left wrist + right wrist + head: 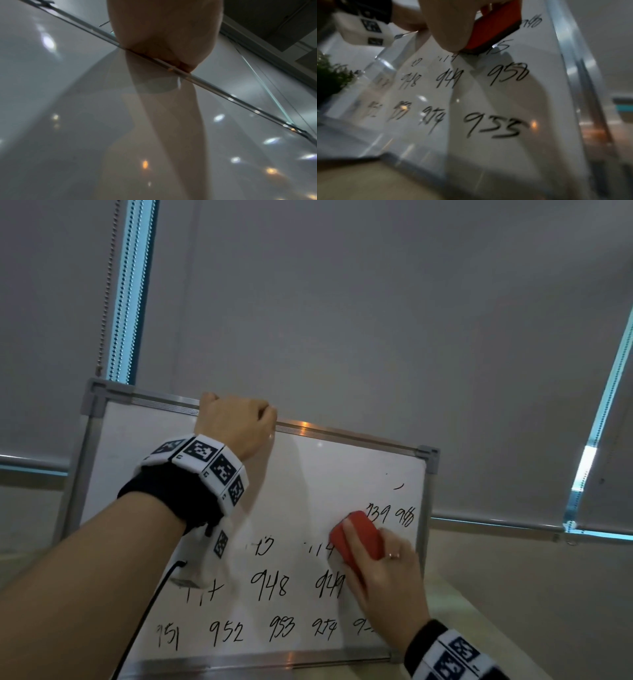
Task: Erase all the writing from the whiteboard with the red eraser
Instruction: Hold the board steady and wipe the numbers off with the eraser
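Observation:
A metal-framed whiteboard [308, 467] stands upright on a table, with black handwritten numbers in its lower rows and right side; its upper left is wiped. My left hand [236, 422] grips the top frame edge, fingers curled over it; the left wrist view shows the hand [163, 40] on that rail. My right hand [383, 563] holds the red eraser [359, 534] flat against the board at the right, just below the numbers "939 940". In the right wrist view the eraser [494, 27] has a dark felt underside pressed on the whiteboard [505, 94], above "950" and "955".
Grey roller blinds [342, 302] hang behind the board, with a bead chain [106, 296] at the left. A beige tabletop [496, 628] carries the board. A dark green plant [330, 75] shows at the left of the right wrist view. A black cable [144, 618] hangs from my left wrist.

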Tool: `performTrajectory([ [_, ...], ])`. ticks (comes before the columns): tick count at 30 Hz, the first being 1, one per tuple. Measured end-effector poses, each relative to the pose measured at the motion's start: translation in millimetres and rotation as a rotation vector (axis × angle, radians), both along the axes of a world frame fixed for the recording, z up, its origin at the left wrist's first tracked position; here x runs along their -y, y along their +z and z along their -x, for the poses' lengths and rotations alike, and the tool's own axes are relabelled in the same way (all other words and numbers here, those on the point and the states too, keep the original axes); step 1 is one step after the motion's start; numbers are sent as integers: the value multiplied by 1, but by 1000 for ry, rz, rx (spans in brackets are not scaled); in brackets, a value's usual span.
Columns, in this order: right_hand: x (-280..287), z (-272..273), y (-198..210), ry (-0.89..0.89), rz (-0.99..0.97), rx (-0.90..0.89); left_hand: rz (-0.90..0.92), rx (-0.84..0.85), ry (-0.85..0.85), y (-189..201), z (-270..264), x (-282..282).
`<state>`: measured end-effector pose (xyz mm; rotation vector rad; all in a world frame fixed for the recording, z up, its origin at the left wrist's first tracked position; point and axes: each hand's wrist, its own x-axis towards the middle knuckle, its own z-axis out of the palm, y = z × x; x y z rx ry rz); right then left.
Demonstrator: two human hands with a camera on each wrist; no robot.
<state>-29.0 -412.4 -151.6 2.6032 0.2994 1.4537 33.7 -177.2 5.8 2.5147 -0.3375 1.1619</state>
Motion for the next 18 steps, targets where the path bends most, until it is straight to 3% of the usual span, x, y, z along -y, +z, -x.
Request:
performTrajectory([
  [2, 7, -3, 16, -44, -91, 23, -6, 3, -1, 0, 1, 0],
  [4, 12, -10, 48, -151, -362, 103, -11, -5, -3, -1, 1, 0],
  [7, 12, -22, 75, -204, -685, 35, -16, -14, 3, 0, 2, 0],
  [8, 3, -20, 75, -179, -703, 32, -17, -12, 5, 0, 1, 1],
  [13, -26, -8, 40, -31, -339, 9, -16, 7, 4, -1, 1, -2],
  [15, -10, -14, 57, -83, -459, 14, -16, 2, 5, -1, 2, -1],
  [18, 2, -21, 81, -101, -839, -23, -21, -16, 11, 0, 3, 0],
])
